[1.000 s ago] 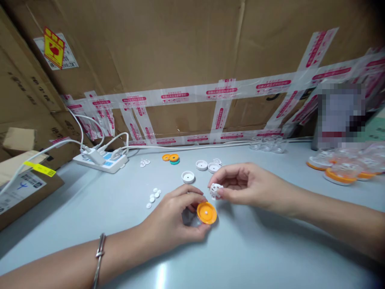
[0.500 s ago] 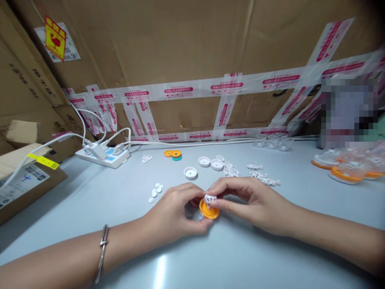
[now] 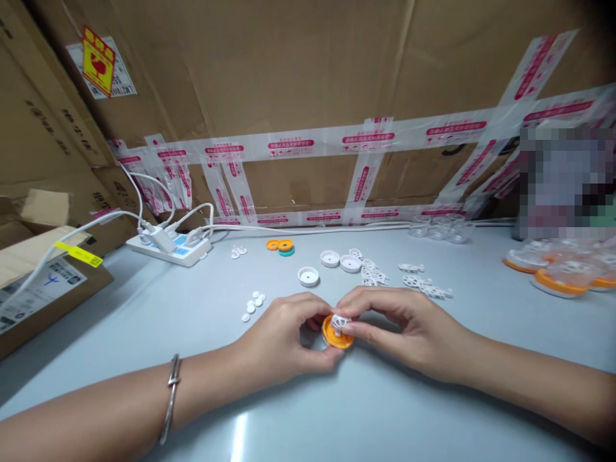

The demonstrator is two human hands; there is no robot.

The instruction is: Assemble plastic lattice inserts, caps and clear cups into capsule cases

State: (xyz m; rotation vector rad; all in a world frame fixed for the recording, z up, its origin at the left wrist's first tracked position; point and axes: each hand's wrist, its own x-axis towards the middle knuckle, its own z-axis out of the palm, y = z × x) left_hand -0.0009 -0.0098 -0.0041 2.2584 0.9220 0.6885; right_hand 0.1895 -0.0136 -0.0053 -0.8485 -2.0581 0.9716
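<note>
My left hand (image 3: 298,337) grips an orange round base (image 3: 339,339) by its rim, thumb at the front and fingers behind. Between the thumb and fingers of my right hand (image 3: 394,327) is a small white openwork plastic piece (image 3: 341,322), held over the middle of the base. Its lower end seems to meet the base, though my fingertips hide part of it. Beyond my hands lie white round caps (image 3: 308,276), several flat white openwork pieces (image 3: 373,273) and, to the left, small white toothed discs (image 3: 251,308).
Orange rings (image 3: 285,245) lie on a teal one at the back. A power strip (image 3: 180,249) with white cables stands at the left. Clear plastic domes (image 3: 440,228) sit at the back, and orange-based domed pieces (image 3: 558,281) at the right. Cardboard boxes (image 3: 308,70) wall off the rear.
The white openwork piece sits slightly lower over the orange base, and its tilt has altered a little. The whole view has shifted slightly; both hands keep their grip.
</note>
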